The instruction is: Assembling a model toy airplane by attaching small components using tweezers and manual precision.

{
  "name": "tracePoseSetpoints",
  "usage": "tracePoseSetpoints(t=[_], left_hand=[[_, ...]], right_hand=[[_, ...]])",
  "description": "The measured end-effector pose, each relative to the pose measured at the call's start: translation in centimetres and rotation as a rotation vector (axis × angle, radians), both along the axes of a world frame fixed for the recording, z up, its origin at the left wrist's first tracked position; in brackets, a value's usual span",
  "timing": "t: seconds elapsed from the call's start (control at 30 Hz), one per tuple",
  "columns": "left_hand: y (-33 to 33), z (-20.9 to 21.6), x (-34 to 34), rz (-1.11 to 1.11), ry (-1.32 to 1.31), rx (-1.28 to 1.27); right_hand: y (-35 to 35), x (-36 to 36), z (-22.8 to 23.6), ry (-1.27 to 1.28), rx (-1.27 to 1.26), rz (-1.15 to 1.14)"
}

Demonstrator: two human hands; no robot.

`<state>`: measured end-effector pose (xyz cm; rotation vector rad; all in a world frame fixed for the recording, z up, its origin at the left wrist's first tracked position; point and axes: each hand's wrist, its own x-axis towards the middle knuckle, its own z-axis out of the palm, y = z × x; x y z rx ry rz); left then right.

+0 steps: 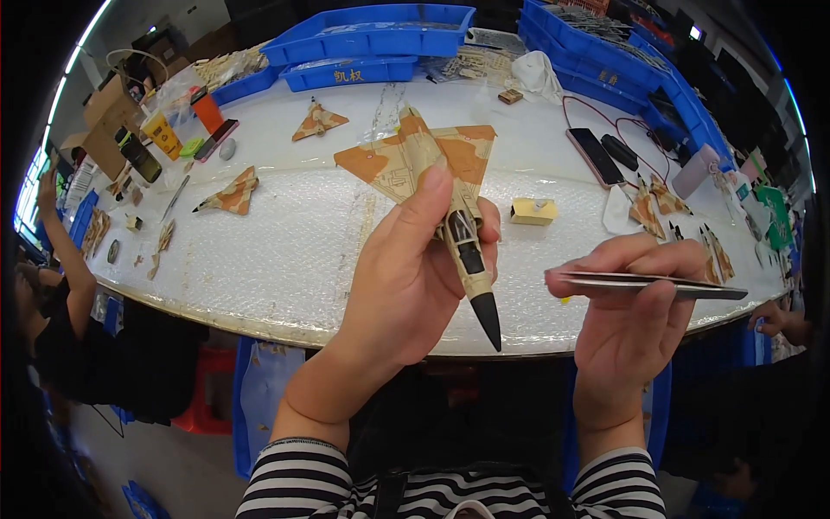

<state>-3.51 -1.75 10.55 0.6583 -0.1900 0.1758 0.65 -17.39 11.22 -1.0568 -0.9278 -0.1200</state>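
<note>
My left hand (402,251) is closed around a model jet plane (424,147) in tan and orange camouflage. The thumb presses on the fuselage, and the black nose points down toward me. The delta wings spread out beyond my fingers; part of the body is hidden by the hand. Off to the right, my right hand (635,320) pinches a pair of metal tweezers (705,290), held level and apart from the plane. Behind the hands, a small cream block-shaped part (533,211) rests on the table.
More camouflaged planes (232,192) lie on the bubble-wrapped table (285,259), left, back and right. Blue trays (372,35) line the far side. A phone (595,157) and cable lie at right; bottles (138,154) stand left. Another person's arm (73,259) shows at far left.
</note>
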Motion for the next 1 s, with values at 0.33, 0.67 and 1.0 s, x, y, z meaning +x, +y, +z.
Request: tracePoseSetpoints(t=[0.33,0.67,1.0], left_hand=[[0.3,-1.9,-1.9,0.689,-0.03,0.449],[1.0,-2.5,-1.9,0.752,-0.06,0.422],[1.0,-2.7,-1.8,0.787,-0.098,0.48]], right_hand=[[2.1,-2.6,-2.2,-0.198,-0.18,-0.036],[3.3,-2.9,-3.2,-0.228,-0.12,-0.035],[3.3,-2.6,-3.4,-0.222,-0.17,-0.023]])
